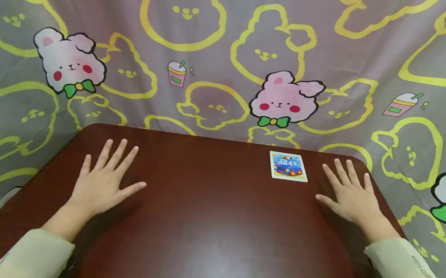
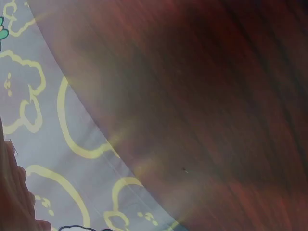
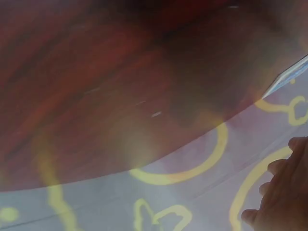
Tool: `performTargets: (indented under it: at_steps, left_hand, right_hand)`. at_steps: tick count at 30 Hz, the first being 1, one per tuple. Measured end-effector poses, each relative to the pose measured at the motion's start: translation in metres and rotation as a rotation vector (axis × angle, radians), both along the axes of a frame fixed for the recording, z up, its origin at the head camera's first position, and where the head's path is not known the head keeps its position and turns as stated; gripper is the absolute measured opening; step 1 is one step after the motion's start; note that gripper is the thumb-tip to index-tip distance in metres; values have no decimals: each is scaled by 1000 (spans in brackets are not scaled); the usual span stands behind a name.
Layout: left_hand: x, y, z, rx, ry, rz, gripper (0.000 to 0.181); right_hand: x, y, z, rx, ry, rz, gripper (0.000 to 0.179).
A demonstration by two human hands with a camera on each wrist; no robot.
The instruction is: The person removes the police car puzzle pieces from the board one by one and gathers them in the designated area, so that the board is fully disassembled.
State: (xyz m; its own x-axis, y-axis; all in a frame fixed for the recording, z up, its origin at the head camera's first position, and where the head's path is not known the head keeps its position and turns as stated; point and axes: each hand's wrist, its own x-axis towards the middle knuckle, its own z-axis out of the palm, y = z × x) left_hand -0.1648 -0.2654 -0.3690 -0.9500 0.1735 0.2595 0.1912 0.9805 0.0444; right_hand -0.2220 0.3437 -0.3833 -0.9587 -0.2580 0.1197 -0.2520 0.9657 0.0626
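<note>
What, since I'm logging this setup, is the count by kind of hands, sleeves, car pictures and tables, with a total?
Hands: 2
Sleeves: 2
Car picture: 1
Table: 1
Total: 6

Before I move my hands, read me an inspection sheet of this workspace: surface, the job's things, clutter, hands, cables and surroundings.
Surface: dark red-brown, glossy table, with a pale glare toward its near side.
Job's things: one flat square picture tile with a white border and a blue cartoon car, lying near the far edge, right of centre.
Clutter: nothing seen.
Hands: left hand and right hand both have fingers spread and hold nothing; the right is nearer the tile, apart from it.
Cables: nothing seen.
Surroundings: greyish cloth behind the table and at both sides, printed with yellow outlines and rabbit faces with green bows.
</note>
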Motion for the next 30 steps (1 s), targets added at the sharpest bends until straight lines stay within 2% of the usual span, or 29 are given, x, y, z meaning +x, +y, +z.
performTargets:
  at_steps: [9,15,18,24,30]
  left_hand:
    - [-26,34,0,-19,-11,-68,94]
    - [-47,61,-1,-26,-51,-122,93]
    - [-60,79,0,-31,-79,-159,91]
    - [-85,113,-1,-36,-88,-227,88]
    - [-109,149,-4,-33,-107,-290,86]
  right_hand:
    - [-39,-19,11,2,-113,0,94]
    - [-60,-26,14,-14,-139,13,92]
    - [-66,-25,12,-24,-167,11,92]
    - [-75,-26,3,-40,-233,11,95]
    - [-82,-30,0,-77,-251,28,92]
